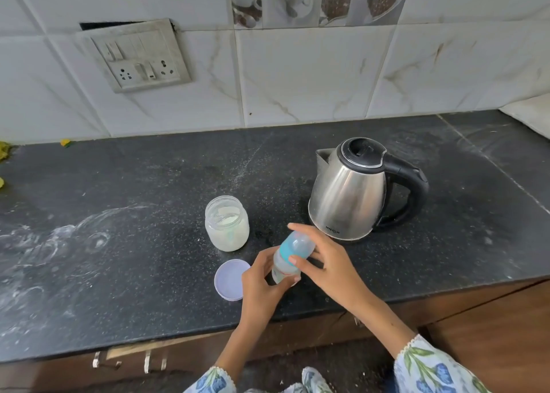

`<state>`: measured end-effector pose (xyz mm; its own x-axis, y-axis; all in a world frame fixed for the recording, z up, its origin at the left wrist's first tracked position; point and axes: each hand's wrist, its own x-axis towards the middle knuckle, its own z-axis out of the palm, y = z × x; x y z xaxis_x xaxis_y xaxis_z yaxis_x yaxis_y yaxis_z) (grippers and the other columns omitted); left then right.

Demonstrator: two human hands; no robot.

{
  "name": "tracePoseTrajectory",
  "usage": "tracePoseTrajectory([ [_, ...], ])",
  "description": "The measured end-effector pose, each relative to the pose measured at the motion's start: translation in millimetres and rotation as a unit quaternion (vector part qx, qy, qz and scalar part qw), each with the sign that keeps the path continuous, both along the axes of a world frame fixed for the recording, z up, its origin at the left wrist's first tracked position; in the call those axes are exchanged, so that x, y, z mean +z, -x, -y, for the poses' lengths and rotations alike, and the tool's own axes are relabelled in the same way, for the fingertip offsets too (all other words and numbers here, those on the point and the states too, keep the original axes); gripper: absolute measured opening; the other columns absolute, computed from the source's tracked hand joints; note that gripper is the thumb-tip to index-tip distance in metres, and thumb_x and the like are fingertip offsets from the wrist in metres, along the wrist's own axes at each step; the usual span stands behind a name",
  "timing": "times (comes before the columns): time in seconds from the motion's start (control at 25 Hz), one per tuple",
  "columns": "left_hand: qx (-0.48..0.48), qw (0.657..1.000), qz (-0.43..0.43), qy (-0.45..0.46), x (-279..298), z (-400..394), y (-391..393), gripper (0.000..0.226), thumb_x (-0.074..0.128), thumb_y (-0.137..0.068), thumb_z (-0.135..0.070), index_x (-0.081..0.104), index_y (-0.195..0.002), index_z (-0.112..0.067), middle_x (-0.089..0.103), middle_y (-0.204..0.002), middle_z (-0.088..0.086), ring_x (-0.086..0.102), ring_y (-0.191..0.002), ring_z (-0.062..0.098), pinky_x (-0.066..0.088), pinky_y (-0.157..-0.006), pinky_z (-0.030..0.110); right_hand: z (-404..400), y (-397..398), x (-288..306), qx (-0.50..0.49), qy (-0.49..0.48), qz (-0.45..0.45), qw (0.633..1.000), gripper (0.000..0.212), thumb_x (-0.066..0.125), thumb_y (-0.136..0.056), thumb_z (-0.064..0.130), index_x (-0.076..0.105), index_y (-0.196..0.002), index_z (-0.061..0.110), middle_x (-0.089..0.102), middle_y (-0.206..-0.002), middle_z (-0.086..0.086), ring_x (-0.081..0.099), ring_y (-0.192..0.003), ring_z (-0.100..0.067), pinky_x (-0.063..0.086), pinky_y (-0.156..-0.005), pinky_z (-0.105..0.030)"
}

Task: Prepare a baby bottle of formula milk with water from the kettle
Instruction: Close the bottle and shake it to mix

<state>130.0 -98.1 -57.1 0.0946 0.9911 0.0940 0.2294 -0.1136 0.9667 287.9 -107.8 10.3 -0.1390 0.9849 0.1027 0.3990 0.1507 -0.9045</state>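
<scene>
Dark counter (119, 214) near front edge, left hand (262, 282) gripping baby bottle (290, 260), right hand (324, 261) pinching its cap, kettle (351, 193) just behind.

Black speckled countertop (119, 202) carries kettle (354, 190), open jar (226, 223), lid (230, 279).

Steel-grey kettle (346, 196) (black handle), teal-collared bottle (290, 255), lilac lid (229, 279).

The kettle (348, 190) bears a small, blurred brand mark near its base.
</scene>
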Motion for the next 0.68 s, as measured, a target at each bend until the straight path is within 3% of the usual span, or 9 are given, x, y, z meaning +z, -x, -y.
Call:
tracePoseTrajectory([
  [0.2, -0.021, 1.0, -0.004, 0.003, -0.5, -1.2, 2.0, 0.047, 0.081, -0.073, -0.023, 0.058, -0.114, -0.018, 0.07, -0.108, -0.006, 0.065, -0.103, 0.008, 0.054, -0.088, 0.032, -6.5, 10.3, 11.0, 0.047, -0.005, 0.161, 0.986, 0.052, 0.065, -0.088, 0.021, 0.045, -0.129, 0.047, 0.049, -0.128, 0.013, 0.048, -0.118, -0.002, 0.042, -0.099, -0.02],
  [0.36, -0.018, 1.0, -0.014, 0.005, -3.6, -1.5, 2.0, 0.047, 0.08, -0.074, -0.025, 0.058, -0.114, -0.018, 0.069, -0.106, -0.006, 0.065, -0.102, 0.01, 0.054, -0.087, 0.032, -8.5, 16.9, 16.6, 0.061, -0.017, 0.235, 0.97, 0.053, 0.071, -0.082, 0.015, 0.048, -0.122, 0.041, 0.049, -0.126, 0.01, 0.053, -0.113, -0.013, 0.049, -0.094, -0.029],
  [0.52, -0.013, 1.0, -0.02, 0.001, -3.4, -2.3, 2.4, 0.047, 0.082, -0.071, -0.026, 0.058, -0.111, -0.021, 0.069, -0.103, -0.011, 0.065, -0.098, 0.005, 0.054, -0.084, 0.025, -21.1, 12.6, 32.1, 0.107, 0.006, 0.267, 0.958, 0.05, 0.072, -0.075, 0.008, 0.054, -0.112, 0.037, 0.055, -0.119, 0.008, 0.054, -0.107, -0.015, 0.047, -0.09, -0.032],
  [0.68, -0.014, 1.0, -0.024, 0.001, -1.5, -2.6, 2.3, 0.046, 0.083, -0.071, -0.025, 0.059, -0.11, -0.021, 0.07, -0.1, -0.012, 0.065, -0.096, 0.004, 0.052, -0.082, 0.023, -25.7, 30.2, 37.3, 0.072, 0.022, 0.356, 0.931, 0.051, 0.073, -0.074, 0.008, 0.054, -0.118, 0.028, 0.054, -0.117, 0.0, 0.056, -0.104, -0.023, 0.051, -0.083, -0.036],
])
